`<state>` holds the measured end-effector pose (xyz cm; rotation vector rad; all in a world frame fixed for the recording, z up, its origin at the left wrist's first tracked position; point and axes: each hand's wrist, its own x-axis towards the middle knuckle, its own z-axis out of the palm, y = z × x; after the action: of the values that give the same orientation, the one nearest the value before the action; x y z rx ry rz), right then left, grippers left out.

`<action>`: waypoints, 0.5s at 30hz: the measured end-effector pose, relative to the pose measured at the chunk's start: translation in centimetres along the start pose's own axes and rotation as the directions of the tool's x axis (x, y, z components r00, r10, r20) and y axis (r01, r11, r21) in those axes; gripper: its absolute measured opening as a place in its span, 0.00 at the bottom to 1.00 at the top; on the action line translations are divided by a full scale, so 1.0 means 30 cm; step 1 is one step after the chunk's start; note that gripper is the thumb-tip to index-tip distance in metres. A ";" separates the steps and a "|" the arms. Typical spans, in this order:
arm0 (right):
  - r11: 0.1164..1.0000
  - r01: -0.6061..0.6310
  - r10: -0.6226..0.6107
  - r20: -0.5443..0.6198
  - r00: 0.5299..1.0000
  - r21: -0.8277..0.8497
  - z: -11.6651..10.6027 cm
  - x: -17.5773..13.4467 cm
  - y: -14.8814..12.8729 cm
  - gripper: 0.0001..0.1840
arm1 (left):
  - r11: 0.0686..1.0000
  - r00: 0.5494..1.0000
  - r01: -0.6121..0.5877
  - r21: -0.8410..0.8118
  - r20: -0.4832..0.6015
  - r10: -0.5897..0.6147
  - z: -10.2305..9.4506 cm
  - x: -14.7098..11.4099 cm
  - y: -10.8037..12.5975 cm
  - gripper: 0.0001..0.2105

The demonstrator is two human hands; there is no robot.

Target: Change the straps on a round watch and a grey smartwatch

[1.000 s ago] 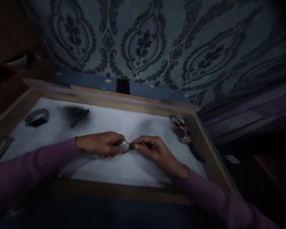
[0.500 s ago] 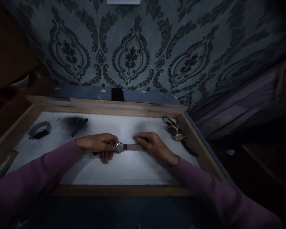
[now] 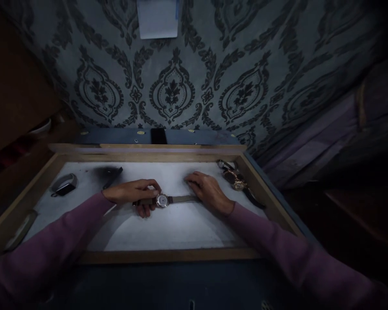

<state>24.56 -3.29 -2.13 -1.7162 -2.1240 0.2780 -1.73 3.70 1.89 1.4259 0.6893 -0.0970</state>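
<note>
A wristwatch (image 3: 162, 200) with a round pale dial and a strap lies stretched sideways between my hands, over the white bottom of a shallow wooden tray (image 3: 168, 256). My left hand (image 3: 137, 193) pinches it beside the case, thumb and forefinger at the rim, other fingers beneath. Toward my right hand (image 3: 210, 191) runs the other half of the strap, and its end disappears under the curled fingers. Those fingertips are partly hidden, so the exact grip there is unclear.
A grey-banded smartwatch (image 3: 64, 185) and a dark strap-like piece (image 3: 113, 177) lie at left. Several watches (image 3: 239, 184) sit along the right wall. A greenish oblong object (image 3: 22, 230) rests by the left wall. Behind the tray lies a black phone-like slab (image 3: 158, 136).
The camera view has tilted up slightly. The wristwatch stays between both hands, its dial facing up more plainly. My right hand has shifted a little, and the strap beside it now curves slightly.
</note>
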 end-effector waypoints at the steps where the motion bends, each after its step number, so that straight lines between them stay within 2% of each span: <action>1: 1.000 0.004 -0.004 0.001 1.000 -0.014 0.000 -0.003 0.002 0.14 | 1.000 1.000 -0.001 0.002 -0.003 0.001 -0.002 -0.007 0.002 0.21; 8: 0.997 0.040 -0.044 -0.043 0.998 -0.069 -0.016 -0.036 0.002 0.11 | 0.998 0.995 -0.011 -0.061 -0.095 0.005 -0.030 -0.068 -0.029 0.22; 12: 0.989 0.145 -0.142 0.063 0.988 -0.039 -0.035 -0.071 -0.020 0.09 | 0.988 0.997 -0.042 -0.149 -0.066 0.033 -0.053 -0.083 -0.059 0.22; 15: 0.986 0.165 -0.163 0.100 0.981 -0.010 -0.040 -0.096 -0.025 0.08 | 0.980 0.998 -0.059 -0.191 -0.033 0.054 -0.064 -0.086 -0.067 0.19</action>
<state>24.90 -6.36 -1.25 -1.5543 -2.3306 0.3028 -5.43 4.26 1.43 1.2618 0.6620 0.0332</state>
